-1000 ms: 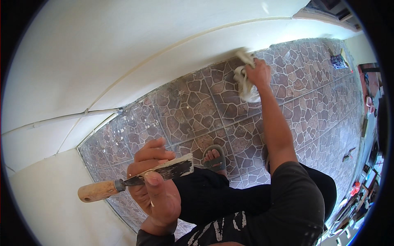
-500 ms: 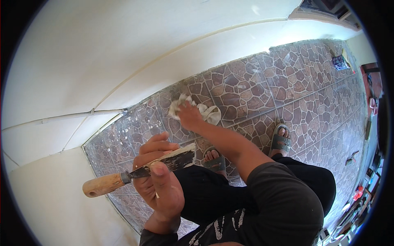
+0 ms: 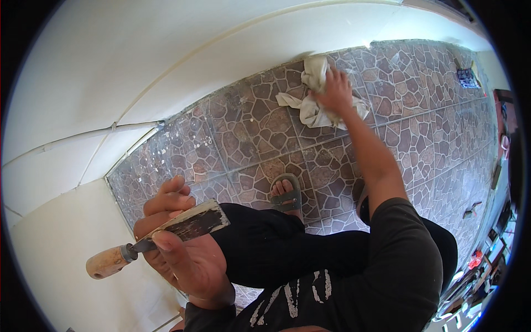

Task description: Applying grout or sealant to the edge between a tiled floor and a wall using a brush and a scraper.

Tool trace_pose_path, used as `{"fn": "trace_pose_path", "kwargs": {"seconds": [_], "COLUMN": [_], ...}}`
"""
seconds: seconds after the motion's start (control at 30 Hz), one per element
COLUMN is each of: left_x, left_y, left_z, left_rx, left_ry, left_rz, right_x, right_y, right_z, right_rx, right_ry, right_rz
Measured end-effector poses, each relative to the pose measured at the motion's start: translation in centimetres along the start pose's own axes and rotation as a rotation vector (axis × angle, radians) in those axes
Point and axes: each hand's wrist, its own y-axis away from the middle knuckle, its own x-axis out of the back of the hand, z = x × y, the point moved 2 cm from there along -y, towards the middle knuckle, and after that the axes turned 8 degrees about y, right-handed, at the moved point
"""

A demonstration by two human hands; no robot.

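In my left hand [image 3: 185, 243] a putty knife [image 3: 193, 223] is held by its blade, pinched between thumb and fingers. Its wooden handle [image 3: 108, 262] sticks out to the lower left, and pale filler smears the dark blade. My right hand [image 3: 336, 94] reaches down to the patterned floor by the wall and lies on a crumpled off-white cloth [image 3: 318, 113]. The fingers bend over the cloth, which spreads around them on the tiles, one bunch rising toward the wall.
A pale wall [image 3: 193, 33] runs along the far side of the stone-patterned floor [image 3: 243, 127]. White specks dot the tiles at left. My sandalled foot [image 3: 286, 193] stands near the middle. At far right lie a blue packet [image 3: 468, 78], a small tool [image 3: 472, 211] and mixed clutter.
My right hand has moved right and farther out along the wall, taking the cloth with it. My left hand with the putty knife has shifted slightly left and down in view.
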Motion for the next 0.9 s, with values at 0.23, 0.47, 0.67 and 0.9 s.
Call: {"fn": "trace_pose_path", "kwargs": {"seconds": [0.23,0.47,0.67,0.9], "left_x": [-0.6,-2.2,-1.3,-8.1], "left_y": [-0.4,-1.9,-5.1,-8.3], "left_z": [-0.1,-0.8,0.3,0.3], "left_rx": [0.002,-0.086,0.276,-0.099], "left_ry": [0.064,-0.063,-0.274,-0.694], "left_rz": [0.002,0.048,-0.351,-0.875], "right_x": [-4.3,0.7,11.8,30.5], "right_y": [15.0,17.4,0.4,-3.6], "right_z": [-19.2,-25.7,-13.2,1.7], "right_rx": [0.252,0.699,0.849,0.825], "right_ry": [-0.350,-1.117,-0.589,-0.362], "right_rz": [-0.197,-0.870,-0.632,0.366]}}
